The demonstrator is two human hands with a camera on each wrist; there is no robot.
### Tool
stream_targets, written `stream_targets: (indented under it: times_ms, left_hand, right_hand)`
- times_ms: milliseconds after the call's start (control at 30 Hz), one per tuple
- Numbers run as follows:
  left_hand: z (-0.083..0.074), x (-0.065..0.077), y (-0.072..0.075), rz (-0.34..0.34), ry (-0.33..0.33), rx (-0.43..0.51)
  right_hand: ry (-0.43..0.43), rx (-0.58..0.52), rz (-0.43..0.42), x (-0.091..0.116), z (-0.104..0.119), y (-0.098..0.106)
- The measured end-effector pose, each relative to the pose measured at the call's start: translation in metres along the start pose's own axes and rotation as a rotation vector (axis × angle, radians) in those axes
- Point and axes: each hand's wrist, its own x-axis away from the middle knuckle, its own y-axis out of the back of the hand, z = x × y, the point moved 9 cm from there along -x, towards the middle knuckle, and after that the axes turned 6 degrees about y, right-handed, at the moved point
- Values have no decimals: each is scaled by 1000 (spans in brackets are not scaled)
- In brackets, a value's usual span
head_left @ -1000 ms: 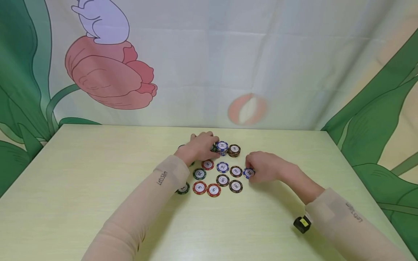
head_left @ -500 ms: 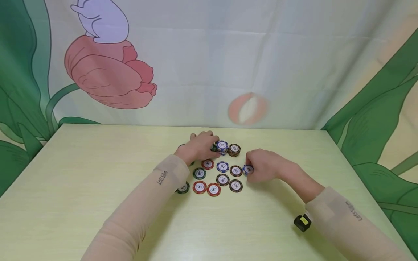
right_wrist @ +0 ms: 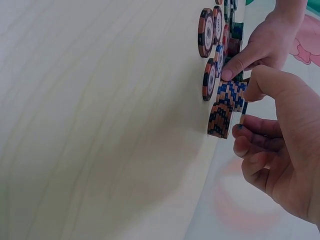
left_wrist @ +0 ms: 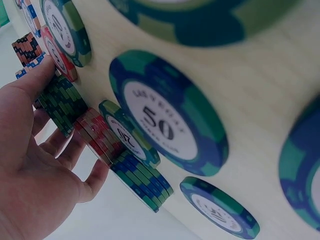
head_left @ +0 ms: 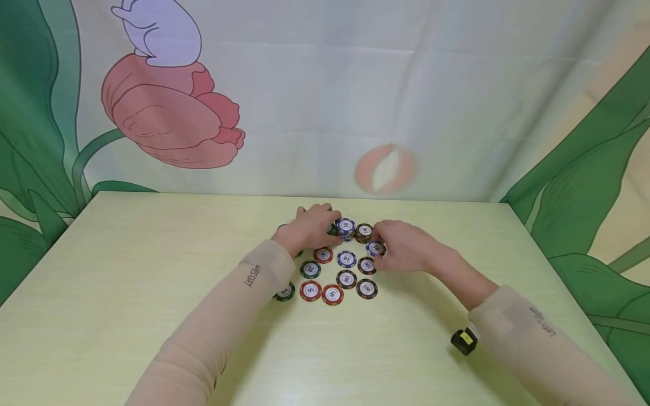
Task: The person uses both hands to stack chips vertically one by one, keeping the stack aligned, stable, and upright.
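My right hand (head_left: 406, 245) pinches a blue poker chip (head_left: 376, 248) marked 10 between thumb and fingers, just in front of the brown-and-black stack (head_left: 364, 232). In the right wrist view this chip shows edge-on beside the blue stack (right_wrist: 232, 95). My left hand (head_left: 312, 228) reaches round the row of stacks, thumb at the front near the blue stack, fingers behind. Its own wrist view shows the green stack (left_wrist: 62, 105), the red stack (left_wrist: 99, 134) and the blue-and-green stack (left_wrist: 142, 180) along the fingers.
Several loose chips lie flat before the stacks, among them a red chip (head_left: 310, 291), a green chip (head_left: 310, 269), a blue chip (head_left: 347, 259) and a brown chip (head_left: 367, 288). A green-and-blue 50 chip (left_wrist: 167, 115) lies under the left wrist. A printed cloth (head_left: 304, 113) hangs behind the table.
My right hand has carried the blue chip away from me and to the left, from beside the loose chips to the brown-and-black stack. The left hand stays in place.
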Motion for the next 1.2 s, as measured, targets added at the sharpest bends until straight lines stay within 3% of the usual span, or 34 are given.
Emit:
stream_targets:
  times_ms: [500,1200]
  left_hand:
    - [2,-1,0,-3,1,-9]
    - [0,1,2,-13,3,-2]
  right_hand:
    - [-3,99,-123,-19,5,3]
    - [-75,132,-186,-43,9,-4]
